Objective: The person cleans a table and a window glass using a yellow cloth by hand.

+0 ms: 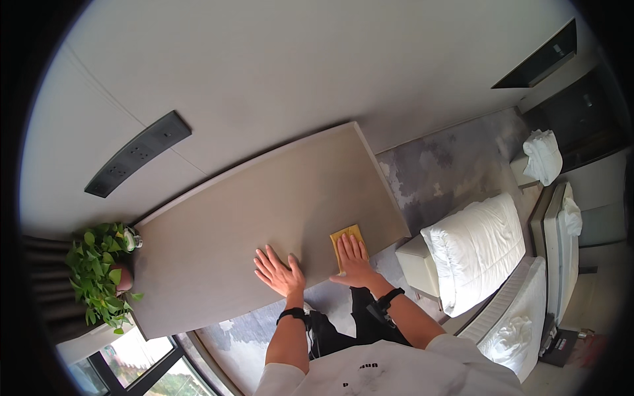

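My left hand (281,272) rests palm down near the front edge of a long brown tabletop (264,204), its fingers spread and nothing in it. To its right, my right hand (354,261) holds a folded yellow cloth (341,235) down against the same surface. The fingers of that hand lie over the cloth, with the thumb out to the left. Part of the cloth is hidden beneath the palm. Each wrist wears a black band.
A potted green plant (99,277) and a small glass vessel stand at the table's left end. Behind runs a wall with a dark socket panel (139,154). To the right, a white quilt (475,251) covers a bench, and a bed (512,327) lies beyond.
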The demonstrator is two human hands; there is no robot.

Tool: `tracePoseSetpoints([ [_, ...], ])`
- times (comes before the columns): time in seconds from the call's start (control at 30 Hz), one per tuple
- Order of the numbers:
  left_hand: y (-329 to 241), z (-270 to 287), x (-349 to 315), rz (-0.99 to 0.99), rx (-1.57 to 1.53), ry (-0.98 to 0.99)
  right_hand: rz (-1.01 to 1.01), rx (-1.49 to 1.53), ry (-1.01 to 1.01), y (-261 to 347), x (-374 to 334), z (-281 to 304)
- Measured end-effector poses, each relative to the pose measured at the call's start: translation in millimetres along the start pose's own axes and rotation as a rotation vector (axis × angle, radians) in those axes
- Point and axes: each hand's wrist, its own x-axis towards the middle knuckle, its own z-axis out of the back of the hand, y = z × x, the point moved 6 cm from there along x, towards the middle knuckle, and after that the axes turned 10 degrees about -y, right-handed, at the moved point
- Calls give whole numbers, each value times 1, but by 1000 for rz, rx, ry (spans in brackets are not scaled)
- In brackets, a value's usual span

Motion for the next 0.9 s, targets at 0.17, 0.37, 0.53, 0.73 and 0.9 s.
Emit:
tracePoseSetpoints([
  [0.17,50,16,25,-35,-223,-52,-85,-42,72,-7,22,4],
  [0.37,74,6,38,57,-70,-43,-68,-25,147,-20,89,15],
  [0.53,57,4,41,118,47,2,-102,-11,174,-32,149,35],
  [0.73,63,-4,45,91,108,16,-105,-79,208,-37,228,58],
  [0.9,65,0,49,114,107,40,-85,-104,176,-33,279,75],
])
